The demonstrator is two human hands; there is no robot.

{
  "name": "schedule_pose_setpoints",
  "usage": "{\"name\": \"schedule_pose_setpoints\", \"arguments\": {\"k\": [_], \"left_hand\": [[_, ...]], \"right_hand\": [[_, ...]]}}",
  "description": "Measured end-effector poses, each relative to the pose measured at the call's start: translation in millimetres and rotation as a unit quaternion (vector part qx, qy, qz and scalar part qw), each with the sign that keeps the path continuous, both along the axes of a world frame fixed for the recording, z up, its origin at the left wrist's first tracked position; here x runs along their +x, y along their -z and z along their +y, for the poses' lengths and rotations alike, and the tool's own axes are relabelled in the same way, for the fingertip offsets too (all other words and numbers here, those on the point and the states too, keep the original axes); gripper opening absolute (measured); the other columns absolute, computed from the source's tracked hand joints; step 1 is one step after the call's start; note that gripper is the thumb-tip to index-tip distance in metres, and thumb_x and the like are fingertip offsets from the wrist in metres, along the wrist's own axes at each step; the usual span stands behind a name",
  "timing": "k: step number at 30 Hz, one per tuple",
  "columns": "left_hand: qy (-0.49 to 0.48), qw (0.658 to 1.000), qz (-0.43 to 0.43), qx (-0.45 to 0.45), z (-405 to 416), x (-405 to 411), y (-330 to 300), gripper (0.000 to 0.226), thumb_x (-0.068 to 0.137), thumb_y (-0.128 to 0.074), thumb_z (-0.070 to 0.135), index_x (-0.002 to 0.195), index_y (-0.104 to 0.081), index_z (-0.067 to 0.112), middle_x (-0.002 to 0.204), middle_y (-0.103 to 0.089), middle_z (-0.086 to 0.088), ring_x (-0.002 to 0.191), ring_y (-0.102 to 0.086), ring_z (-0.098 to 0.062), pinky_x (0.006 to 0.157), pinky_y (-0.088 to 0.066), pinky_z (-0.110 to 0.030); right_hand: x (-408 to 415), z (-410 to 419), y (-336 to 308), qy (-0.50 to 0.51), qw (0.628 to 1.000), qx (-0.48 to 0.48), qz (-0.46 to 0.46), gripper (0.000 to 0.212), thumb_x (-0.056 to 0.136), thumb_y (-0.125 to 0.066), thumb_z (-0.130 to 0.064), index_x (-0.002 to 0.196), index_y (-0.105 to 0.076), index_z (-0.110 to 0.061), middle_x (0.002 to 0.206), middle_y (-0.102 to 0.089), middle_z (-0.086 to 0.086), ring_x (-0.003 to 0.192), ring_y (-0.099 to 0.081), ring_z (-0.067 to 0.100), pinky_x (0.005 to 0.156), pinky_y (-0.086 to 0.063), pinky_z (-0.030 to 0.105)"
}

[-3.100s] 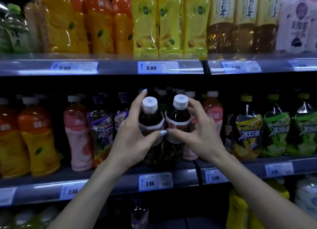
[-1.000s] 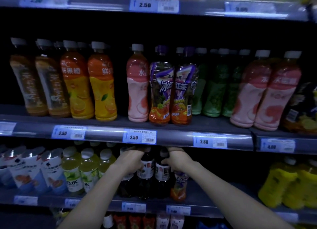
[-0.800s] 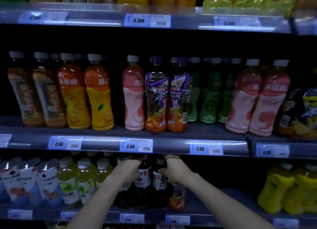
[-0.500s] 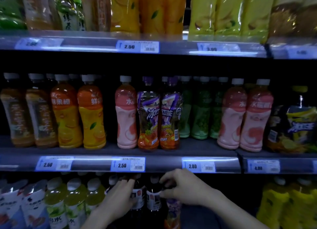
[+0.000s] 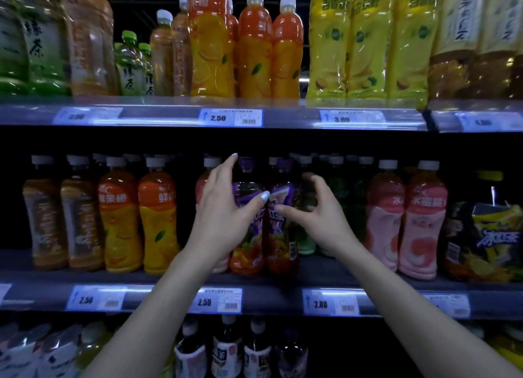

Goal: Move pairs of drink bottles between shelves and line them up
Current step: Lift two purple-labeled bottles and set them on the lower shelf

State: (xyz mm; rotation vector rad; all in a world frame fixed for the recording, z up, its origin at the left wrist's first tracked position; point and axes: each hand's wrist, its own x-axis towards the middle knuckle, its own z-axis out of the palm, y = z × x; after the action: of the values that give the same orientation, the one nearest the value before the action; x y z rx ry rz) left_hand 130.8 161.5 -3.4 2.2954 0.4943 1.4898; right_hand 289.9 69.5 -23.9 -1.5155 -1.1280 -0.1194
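Purple-capped bottles upright side by side on middle shelf. Left hand and right hand up from lower shelf, dark bottles left standing there. Fingers curled half-open round purple pair; contact seemingly light, grip not yet closed. Next pair being taken.

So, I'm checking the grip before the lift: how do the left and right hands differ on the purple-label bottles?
The left hand is higher, its fingers reaching up beside a purple cap and its thumb pressed on the left purple-label bottle. The right hand is lower, curled open in a claw around the right purple-label bottle, not clearly closed on it. Both work the middle shelf from the front.
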Motion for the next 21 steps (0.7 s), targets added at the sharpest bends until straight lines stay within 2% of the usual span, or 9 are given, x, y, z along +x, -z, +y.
{"name": "schedule_pose_setpoints", "arguments": {"k": [1, 3, 5, 8, 11, 14, 17, 21], "left_hand": [[-0.023, 1.000, 0.015, -0.005, 1, 7, 0, 0.081, 0.084, -0.065, 0.038, 0.149, -0.022, 0.017, 0.154, -0.032, -0.005, 0.141, -0.030, -0.020, 0.111, -0.027, -0.035], [-0.042, 0.998, 0.048, -0.025, 5, 18, 0, 0.081, 0.086, -0.062, 0.039, 0.149, -0.020, 0.011, 0.155, -0.030, -0.011, 0.141, -0.028, -0.026, 0.111, -0.024, -0.034], [-0.060, 0.995, 0.074, -0.030, 11, 26, 2, 0.076, 0.086, -0.062, 0.041, 0.146, -0.028, 0.009, 0.148, -0.038, -0.012, 0.136, -0.034, -0.031, 0.106, -0.028, -0.036], [-0.083, 0.993, 0.081, -0.026, 14, 26, 4, 0.069, 0.083, -0.064, 0.041, 0.139, -0.038, 0.010, 0.137, -0.043, -0.011, 0.128, -0.041, -0.034, 0.097, -0.033, -0.040], [-0.085, 0.993, 0.078, -0.025, 15, 24, 2, 0.073, 0.079, -0.068, 0.044, 0.137, -0.039, 0.011, 0.133, -0.042, -0.010, 0.125, -0.042, -0.034, 0.099, -0.038, -0.048], [-0.074, 0.993, 0.087, -0.028, 20, 23, -2, 0.064, 0.075, -0.072, 0.043, 0.123, -0.048, 0.010, 0.122, -0.041, -0.013, 0.118, -0.042, -0.035, 0.097, -0.040, -0.050], [-0.053, 0.994, 0.083, -0.046, 25, 23, -3, 0.068, 0.072, -0.076, 0.040, 0.129, -0.049, 0.013, 0.116, -0.041, -0.016, 0.119, -0.040, -0.036, 0.101, -0.038, -0.042], [-0.024, 0.995, 0.086, -0.047, 24, 25, 7, 0.075, 0.072, -0.076, 0.040, 0.136, -0.039, 0.025, 0.121, -0.053, -0.010, 0.121, -0.047, -0.031, 0.099, -0.040, -0.045]], "right_hand": [[3, 5, 0, 0.006, 1.000, -0.009, 0.000, 0.083, 0.061, -0.084, -0.044, 0.130, -0.044, -0.021, 0.126, -0.059, 0.007, 0.115, -0.059, 0.022, 0.097, -0.050, 0.042], [8, 12, 2, 0.007, 1.000, -0.008, 0.020, 0.079, 0.059, -0.085, -0.044, 0.126, -0.047, -0.023, 0.115, -0.066, 0.000, 0.111, -0.063, 0.019, 0.095, -0.051, 0.038], [13, 17, 2, -0.015, 0.997, 0.000, 0.072, 0.075, 0.058, -0.086, -0.044, 0.121, -0.052, -0.021, 0.107, -0.070, -0.006, 0.104, -0.066, 0.014, 0.094, -0.053, 0.037], [17, 21, 1, -0.022, 0.996, -0.022, 0.083, 0.069, 0.057, -0.086, -0.047, 0.112, -0.059, -0.016, 0.107, -0.071, 0.000, 0.100, -0.067, 0.016, 0.093, -0.054, 0.043], [20, 21, 1, -0.012, 0.997, -0.011, 0.075, 0.059, 0.058, -0.085, -0.049, 0.102, -0.060, -0.021, 0.102, -0.071, -0.004, 0.095, -0.067, 0.012, 0.082, -0.056, 0.033], [22, 19, 1, -0.017, 0.998, -0.012, 0.066, 0.049, 0.056, -0.085, -0.051, 0.091, -0.057, -0.029, 0.096, -0.069, -0.009, 0.088, -0.066, 0.005, 0.072, -0.053, 0.024], [27, 16, -1, -0.032, 0.997, -0.004, 0.076, 0.066, 0.050, -0.085, -0.052, 0.102, -0.060, -0.020, 0.099, -0.073, -0.003, 0.089, -0.070, 0.011, 0.075, -0.058, 0.028], [31, 10, 0, -0.043, 0.997, 0.008, 0.071, 0.071, 0.054, -0.086, -0.047, 0.112, -0.057, -0.016, 0.099, -0.072, -0.006, 0.082, -0.069, -0.002, 0.059, -0.051, 0.010]]}}
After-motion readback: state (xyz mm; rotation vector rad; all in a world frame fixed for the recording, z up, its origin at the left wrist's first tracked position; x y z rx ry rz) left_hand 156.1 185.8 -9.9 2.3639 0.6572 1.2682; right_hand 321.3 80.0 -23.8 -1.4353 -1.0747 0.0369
